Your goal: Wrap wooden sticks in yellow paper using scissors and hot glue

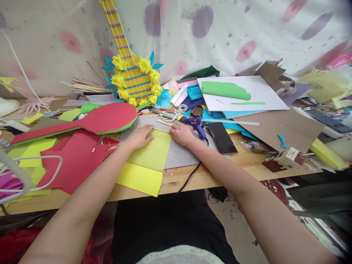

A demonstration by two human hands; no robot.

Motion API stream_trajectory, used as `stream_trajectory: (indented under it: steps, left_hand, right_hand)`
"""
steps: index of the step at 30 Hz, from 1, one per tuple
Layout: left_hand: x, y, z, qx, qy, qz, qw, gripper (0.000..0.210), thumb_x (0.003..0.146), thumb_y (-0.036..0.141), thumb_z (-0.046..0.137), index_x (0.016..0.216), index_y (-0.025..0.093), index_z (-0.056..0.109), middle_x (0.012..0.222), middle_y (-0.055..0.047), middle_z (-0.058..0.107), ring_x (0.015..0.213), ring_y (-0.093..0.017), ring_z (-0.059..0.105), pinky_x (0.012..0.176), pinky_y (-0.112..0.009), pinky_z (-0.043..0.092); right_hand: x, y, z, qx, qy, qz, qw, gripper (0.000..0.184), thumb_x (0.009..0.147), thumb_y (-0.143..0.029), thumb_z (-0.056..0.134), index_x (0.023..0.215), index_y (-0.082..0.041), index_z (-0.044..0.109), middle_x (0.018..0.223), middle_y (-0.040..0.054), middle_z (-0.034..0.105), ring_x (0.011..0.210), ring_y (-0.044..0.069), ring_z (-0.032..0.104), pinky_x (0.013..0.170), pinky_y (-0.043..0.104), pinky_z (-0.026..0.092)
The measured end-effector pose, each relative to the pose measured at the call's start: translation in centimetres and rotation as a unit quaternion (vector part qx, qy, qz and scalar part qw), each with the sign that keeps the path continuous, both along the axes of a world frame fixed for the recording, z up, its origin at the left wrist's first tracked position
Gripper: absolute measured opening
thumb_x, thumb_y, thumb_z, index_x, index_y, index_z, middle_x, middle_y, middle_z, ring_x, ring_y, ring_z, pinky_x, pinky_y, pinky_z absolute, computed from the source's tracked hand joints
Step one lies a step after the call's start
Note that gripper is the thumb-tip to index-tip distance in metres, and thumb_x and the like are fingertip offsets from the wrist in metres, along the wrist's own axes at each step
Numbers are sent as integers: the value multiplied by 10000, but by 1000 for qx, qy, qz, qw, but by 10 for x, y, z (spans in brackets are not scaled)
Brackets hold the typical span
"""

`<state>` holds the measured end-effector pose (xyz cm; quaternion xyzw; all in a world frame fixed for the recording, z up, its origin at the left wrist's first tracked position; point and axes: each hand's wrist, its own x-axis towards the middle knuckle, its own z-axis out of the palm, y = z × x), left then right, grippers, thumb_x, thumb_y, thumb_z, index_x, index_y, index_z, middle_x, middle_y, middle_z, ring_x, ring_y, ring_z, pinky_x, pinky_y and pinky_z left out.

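Paper sheet [150, 150] yel.; mat [180, 156] gry w/ grid; glue gun [194, 122] dk blu; phone [222, 138] blk.

My feed comes through bright, with soft, even light that seems to fall from above onto the table [246, 157]. The flowered sheet [178, 51] behind it looks pale and slightly hazy, while the space below drops into shade, where the black clothing [165, 223] loses nearly all detail. Shadows beside the left hand [139, 136] and right hand [180, 133] are faint, and finger edges look a little soft to me. The phone [222, 137] stays dark. The wide lens stretches both forearms [220, 168] toward the lower corners (the top right corner darkens, too), and the far-right clutter smears.
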<state>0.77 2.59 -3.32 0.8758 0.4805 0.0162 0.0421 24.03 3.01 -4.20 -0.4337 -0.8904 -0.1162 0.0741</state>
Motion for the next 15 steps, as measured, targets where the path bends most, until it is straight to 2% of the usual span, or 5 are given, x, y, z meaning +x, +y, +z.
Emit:
stream_trajectory:
  steps: [8,15]
  left_hand:
    - [1,0,2,11,28,-4,1000,611,872,436,292,1369,81,294,1405,-132,363,1307,-207,312,1106,-391,120]
    - [5,-1,0,18,42,2,999,573,873,395,268,1367,108,302,1406,-119,365,1306,-201,315,1103,-385,137]
  right_hand:
    - [6,-1,-8,-9,7,16,1000,330,911,-234,333,885,-149,650,926,109,607,909,210,457,678,300,305]
    - [21,-5,-1,-44,118,-96,987,335,918,-288,330,962,-149,633,955,97,620,907,187,514,742,270,354]
